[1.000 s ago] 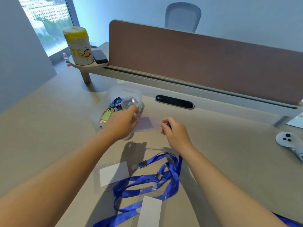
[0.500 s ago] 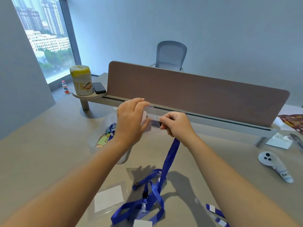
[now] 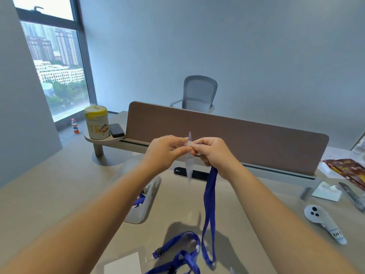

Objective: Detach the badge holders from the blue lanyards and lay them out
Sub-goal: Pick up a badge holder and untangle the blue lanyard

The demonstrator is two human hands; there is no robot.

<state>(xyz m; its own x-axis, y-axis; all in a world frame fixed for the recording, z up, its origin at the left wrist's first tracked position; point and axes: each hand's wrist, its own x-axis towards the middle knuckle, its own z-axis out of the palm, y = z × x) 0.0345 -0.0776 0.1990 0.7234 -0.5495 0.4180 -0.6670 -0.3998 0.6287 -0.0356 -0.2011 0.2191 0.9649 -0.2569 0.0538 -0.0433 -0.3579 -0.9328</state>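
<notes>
Hands meet in the air above the desk (image 3: 59, 194), well clear of its surface. Your left hand (image 3: 162, 153) pinches the clear badge holder (image 3: 189, 165) near its top, fingers curled toward the thumb; the holder hangs edge-on to you, a thin translucent strip, its lower end free. Your right hand (image 3: 212, 153) grips the upper end of a blue lanyard (image 3: 209, 204) just beside the holder's top — fingers curled around it, fingertips touching those of your left. Whether clip and holder are joined there you cannot tell; the fingers cover the spot.

The held lanyard drops from your right fist as a long loop, its bottom reaching the desk near the lower edge of view. Beside it lies a tangle of more blue lanyards (image 3: 177, 256) with a dark clip, and left of that a badge holder with a white card (image 3: 123, 264) lies flat, cut off by the frame's bottom edge.

Under your left forearm sits a clear plastic bin (image 3: 144, 210) with blue strap inside. Ahead, the brown divider panel (image 3: 237, 135) closes off the far edge of the desk, with a dark cable slot (image 3: 197, 174) in front of it. To your right — a white controller (image 3: 324, 222), a small white box (image 3: 325, 191) and a red-brown packet (image 3: 347, 169) near the desk's right side. A yellow-lidded canister (image 3: 96, 121) stands on a side shelf at far left.
</notes>
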